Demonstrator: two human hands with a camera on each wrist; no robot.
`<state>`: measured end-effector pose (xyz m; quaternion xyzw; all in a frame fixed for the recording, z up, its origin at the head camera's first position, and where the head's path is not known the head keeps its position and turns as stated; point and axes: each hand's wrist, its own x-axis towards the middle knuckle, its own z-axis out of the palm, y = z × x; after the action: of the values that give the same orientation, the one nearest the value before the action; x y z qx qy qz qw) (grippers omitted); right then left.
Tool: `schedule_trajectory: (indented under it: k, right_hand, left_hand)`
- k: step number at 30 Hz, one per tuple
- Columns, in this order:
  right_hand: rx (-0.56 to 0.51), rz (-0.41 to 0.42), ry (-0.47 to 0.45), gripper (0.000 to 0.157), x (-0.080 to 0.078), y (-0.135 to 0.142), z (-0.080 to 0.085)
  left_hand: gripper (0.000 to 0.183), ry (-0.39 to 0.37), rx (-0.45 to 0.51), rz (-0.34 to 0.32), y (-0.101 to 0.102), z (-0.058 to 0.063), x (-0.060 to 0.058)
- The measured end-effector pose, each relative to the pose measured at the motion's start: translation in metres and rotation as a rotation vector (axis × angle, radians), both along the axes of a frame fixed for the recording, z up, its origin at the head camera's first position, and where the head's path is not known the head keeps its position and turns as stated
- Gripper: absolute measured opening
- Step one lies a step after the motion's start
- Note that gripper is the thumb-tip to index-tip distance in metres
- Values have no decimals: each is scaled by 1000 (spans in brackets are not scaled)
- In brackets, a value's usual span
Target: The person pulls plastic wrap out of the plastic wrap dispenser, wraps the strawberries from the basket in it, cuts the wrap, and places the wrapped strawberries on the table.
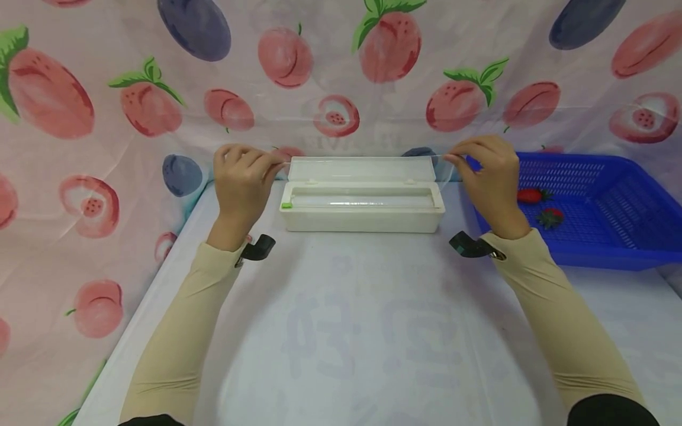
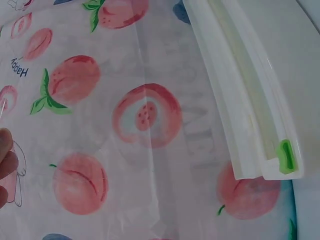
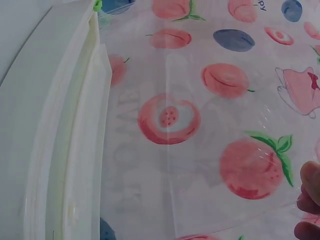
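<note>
Both the left hand and the right hand pinch the clear film in their fingertips — well apart, one near each end of the box. The film lies between them, its held edge crossing by the box's raised lid and running left to right, along the box's long axis. Neither hand is plainly nearer the box, which rests on the surface — right of it, a basket holds strawberries.
</note>
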<state>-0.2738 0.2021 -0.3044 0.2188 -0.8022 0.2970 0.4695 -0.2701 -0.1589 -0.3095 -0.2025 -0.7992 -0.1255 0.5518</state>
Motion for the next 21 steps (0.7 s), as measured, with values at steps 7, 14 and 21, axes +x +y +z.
schedule_trajectory:
  k: [7,14,21]
  right_hand:
    - [89,43,-46,14,24,6,1]
    - [369,354,-214,8,69,27,-17]
    - [629,482,-348,22,80,22,-57]
  left_hand:
    - [9,-86,-45,-136,-10,1,20]
    - [13,-555,-261,-503,-35,-16,60]
    - [8,-1054,-544,-404,-22,-60,73]
